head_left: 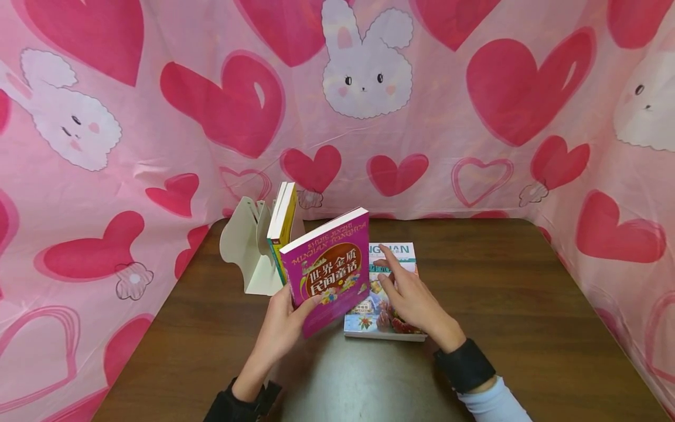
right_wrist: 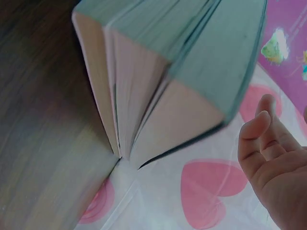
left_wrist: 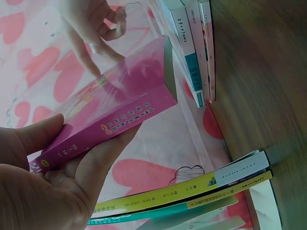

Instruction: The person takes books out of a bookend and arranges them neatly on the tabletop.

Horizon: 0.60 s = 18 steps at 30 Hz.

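My left hand grips a purple book near its lower left, thumb on the front cover and fingers behind. The book is tilted up off the table, its spine showing in the left wrist view. My right hand is to the right of that book, above a stack of books with a colourful cover on top. Its fingers are loosely bent and hold nothing. Whether a fingertip touches the purple cover I cannot tell.
Left of the purple book, a cream book stand holds yellow and green books upright. All rest on a dark wooden table. A pink curtain with hearts and rabbits surrounds the table's back and sides.
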Each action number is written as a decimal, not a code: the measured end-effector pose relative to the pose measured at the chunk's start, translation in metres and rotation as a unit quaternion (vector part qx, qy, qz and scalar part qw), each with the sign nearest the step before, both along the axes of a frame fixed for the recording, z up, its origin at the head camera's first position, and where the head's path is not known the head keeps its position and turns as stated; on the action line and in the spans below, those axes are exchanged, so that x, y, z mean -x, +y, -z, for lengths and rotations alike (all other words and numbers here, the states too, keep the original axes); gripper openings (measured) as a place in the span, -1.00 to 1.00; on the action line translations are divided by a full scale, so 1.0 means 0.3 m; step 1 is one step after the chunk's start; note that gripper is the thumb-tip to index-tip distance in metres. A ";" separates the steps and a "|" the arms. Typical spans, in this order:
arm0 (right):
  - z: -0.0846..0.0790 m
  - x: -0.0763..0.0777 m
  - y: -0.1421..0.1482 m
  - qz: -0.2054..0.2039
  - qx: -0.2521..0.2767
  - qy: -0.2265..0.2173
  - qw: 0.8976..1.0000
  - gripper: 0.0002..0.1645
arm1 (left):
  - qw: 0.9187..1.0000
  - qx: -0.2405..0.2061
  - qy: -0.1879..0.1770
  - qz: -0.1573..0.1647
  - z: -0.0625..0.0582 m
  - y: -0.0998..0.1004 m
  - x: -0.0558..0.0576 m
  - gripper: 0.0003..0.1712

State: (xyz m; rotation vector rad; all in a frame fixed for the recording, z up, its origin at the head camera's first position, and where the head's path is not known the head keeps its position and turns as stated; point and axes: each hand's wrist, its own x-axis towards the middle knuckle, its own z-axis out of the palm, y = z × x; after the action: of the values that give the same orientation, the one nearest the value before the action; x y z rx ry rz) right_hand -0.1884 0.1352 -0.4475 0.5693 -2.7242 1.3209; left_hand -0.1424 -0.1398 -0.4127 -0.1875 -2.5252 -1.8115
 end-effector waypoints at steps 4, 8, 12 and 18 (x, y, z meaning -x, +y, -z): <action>0.001 -0.003 -0.006 -0.008 0.004 0.000 1.000 -0.05 | 1.000 0.000 0.001 0.006 0.000 0.006 0.006 -0.49; -0.001 -0.005 -0.011 -0.019 0.011 0.011 1.000 0.03 | 1.000 -0.001 0.007 0.007 -0.001 0.014 0.009 -0.48; 0.003 -0.005 -0.012 -0.027 0.010 0.029 0.999 0.08 | 1.000 -0.014 0.008 0.010 0.004 0.022 0.016 -0.48; 0.008 -0.005 -0.007 -0.027 0.009 0.039 0.999 0.10 | 0.999 -0.038 0.004 0.017 0.014 0.031 0.031 -0.50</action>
State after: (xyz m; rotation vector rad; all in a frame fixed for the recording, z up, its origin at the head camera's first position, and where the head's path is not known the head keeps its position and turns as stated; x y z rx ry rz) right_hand -0.1868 0.1332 -0.4501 0.6835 -2.6507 1.3052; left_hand -0.1518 -0.1304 -0.4168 -0.2357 -2.4587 -1.9101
